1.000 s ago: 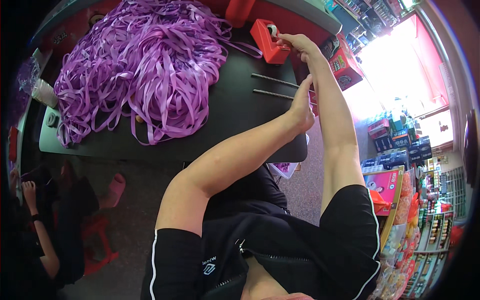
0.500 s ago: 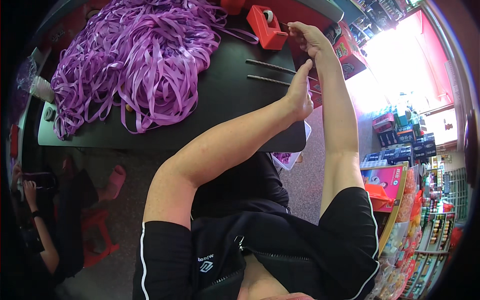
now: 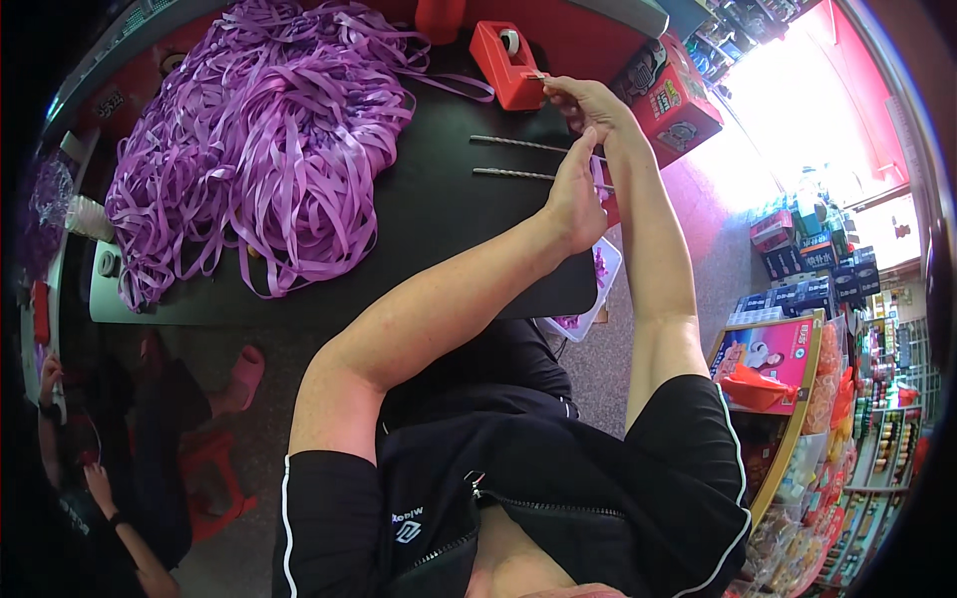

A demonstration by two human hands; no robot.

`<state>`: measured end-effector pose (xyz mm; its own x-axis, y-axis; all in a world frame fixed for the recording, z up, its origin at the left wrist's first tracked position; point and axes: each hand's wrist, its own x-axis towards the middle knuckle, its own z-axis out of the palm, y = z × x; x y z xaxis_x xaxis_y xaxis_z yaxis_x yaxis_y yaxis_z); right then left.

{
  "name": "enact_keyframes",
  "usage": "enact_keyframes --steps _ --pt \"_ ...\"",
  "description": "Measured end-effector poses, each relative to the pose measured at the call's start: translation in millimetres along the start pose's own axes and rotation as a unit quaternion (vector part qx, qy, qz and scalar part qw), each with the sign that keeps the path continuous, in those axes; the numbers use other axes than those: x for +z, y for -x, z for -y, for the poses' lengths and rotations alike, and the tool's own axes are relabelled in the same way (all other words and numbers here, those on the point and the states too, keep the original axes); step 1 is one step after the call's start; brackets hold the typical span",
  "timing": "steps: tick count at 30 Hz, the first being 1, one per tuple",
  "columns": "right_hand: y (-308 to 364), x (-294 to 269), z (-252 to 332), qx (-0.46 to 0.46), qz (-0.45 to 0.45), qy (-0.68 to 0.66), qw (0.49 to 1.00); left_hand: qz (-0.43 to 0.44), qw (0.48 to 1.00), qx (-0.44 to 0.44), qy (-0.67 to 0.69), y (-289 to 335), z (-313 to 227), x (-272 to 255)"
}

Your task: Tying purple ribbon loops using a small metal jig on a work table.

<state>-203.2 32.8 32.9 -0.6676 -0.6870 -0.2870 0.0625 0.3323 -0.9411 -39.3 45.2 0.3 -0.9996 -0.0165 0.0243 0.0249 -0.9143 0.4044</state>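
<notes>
My right hand [image 3: 593, 108] reaches to the red tape dispenser [image 3: 506, 78] at the table's far right corner. Its thumb and finger are pinched at the dispenser's cutting end, on what looks like the end of the tape. Below it, my left hand [image 3: 575, 204] is upright and seen edge-on, one digit stretched toward my right wrist. Its other fingers are hidden, and a bit of purple ribbon shows beside it. Two thin twisted metal rods [image 3: 516, 173] lie on the black table [image 3: 429, 219] and pass behind my left hand. A large heap of purple ribbons [image 3: 289, 149] covers the table's left.
A white bin [image 3: 610, 271] with purple pieces stands beside the table's right end. A red carton [image 3: 678, 105] is beyond my right hand. Shelves of packaged goods [image 3: 877, 439] line the right. At lower left, another person's hand [image 3: 97, 483] shows near a red stool [image 3: 214, 478].
The view has shifted, so the table sits lower and slightly left. My right fingertips are now closer to the dispenser's cutting end. My left hand stays below my right wrist.
</notes>
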Motion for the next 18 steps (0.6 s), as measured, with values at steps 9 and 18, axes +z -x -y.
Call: enact_keyframes --steps 9,18 --pt "-1.0 10.8 -8.9 -0.032 -0.06 0.004 0.998 -0.014 1.0 0.003 0.012 -0.9 -0.6 -0.2" --pt "-4.8 21.5 -18.8 -0.088 -0.111 0.072 0.987 -0.009 0.994 0.032 0.106 -5.6 4.1 -3.6"
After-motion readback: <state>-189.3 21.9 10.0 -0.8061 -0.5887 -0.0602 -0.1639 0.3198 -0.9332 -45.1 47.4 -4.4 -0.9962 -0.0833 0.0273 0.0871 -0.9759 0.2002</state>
